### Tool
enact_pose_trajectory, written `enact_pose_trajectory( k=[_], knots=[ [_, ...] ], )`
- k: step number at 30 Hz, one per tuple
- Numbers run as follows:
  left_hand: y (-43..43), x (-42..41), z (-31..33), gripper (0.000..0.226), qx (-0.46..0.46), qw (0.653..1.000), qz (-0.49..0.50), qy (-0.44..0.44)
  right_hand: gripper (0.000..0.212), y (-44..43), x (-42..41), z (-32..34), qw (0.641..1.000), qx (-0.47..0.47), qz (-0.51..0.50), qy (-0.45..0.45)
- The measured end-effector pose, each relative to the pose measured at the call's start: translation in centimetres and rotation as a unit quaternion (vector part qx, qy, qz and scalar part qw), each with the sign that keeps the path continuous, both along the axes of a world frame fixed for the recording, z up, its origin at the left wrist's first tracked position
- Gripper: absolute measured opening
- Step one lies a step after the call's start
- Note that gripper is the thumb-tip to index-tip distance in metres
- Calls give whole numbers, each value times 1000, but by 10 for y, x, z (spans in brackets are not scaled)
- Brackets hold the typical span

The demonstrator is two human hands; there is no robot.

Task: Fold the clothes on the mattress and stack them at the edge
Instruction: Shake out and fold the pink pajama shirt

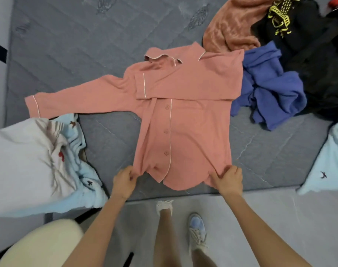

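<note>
A pink shirt (179,120) lies front-up on the grey mattress (67,54), one sleeve folded across its chest. The left hand (123,182) and right hand (228,180) each pinch a hem corner. Beyond the right hand lie blue (270,87), brown (231,26) and black clothes (309,35); beside the left, a white and light-blue pile (29,160).

A pink button-up shirt (181,120) lies flat on the grey mattress (71,54), 1 sleeve folded across its chest; both hands, left (124,182) and right (228,180), pinch its hem corners.
</note>
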State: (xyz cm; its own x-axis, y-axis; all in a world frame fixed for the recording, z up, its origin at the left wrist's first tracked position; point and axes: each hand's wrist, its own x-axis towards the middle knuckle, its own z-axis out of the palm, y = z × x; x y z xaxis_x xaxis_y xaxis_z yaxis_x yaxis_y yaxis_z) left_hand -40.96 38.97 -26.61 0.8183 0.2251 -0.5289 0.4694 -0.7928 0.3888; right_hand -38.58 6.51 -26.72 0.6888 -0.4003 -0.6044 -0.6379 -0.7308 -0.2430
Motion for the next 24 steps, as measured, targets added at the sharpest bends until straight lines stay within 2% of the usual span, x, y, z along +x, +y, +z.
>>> enact_pose_trajectory(
  k=[2,3,5,7,9,12,15,17,20,24],
  knots=[
    [-7,-8,8,4,-57,993,79,-60,63,-7,-10,-3,999,27,-35,10],
    [-10,-10,14,10,-84,987,107,-89,58,-11,-12,-5,997,60,-55,6],
    [-14,-10,25,17,-109,974,135,-147,33,-17,-13,-7,987,130,-92,-4],
    [-18,-8,35,14,-134,958,157,-198,9,-25,-15,-9,978,161,-120,-46],
    [-20,-9,46,13,-161,940,201,-223,6,-30,-19,-6,958,194,-179,-115],
    [-17,-22,60,13,-190,922,259,-216,4,-41,-23,5,916,231,-260,-198],
    [-12,-43,61,20,-130,945,251,-165,17,-55,-25,14,888,235,-306,-252],
    [-12,-55,56,29,-86,960,240,-118,16,-63,-27,18,877,227,-330,-264],
    [-14,-67,41,37,-63,965,249,-51,3,-74,-33,12,909,186,-301,-222],
    [-21,-67,26,26,-87,958,272,-27,21,-80,-37,-4,956,153,-221,-121]
  ],
)
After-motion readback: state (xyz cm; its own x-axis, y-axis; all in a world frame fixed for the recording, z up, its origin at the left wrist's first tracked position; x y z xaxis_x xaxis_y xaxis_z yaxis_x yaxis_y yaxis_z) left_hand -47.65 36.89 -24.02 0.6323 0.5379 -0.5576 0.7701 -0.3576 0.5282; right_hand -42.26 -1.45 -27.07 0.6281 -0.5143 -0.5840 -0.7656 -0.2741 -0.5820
